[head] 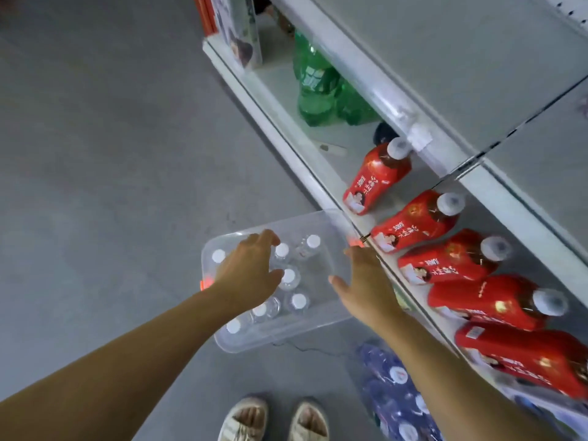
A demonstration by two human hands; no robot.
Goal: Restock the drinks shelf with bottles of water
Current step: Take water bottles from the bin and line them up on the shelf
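Observation:
A clear plastic bin stands on the floor beside the shelf, holding several small water bottles with white caps. My left hand hovers over the bin's left half, fingers loosely spread above the caps, holding nothing. My right hand is open, palm down, over the bin's right edge near the shelf front. The bottom drinks shelf runs diagonally on the right, with a bare stretch between green and red bottles.
Green soda bottles stand at the far end of the shelf. A row of red-labelled bottles fills the near part. A blue shrink-wrapped pack lies on the floor by my feet. An upper shelf overhangs.

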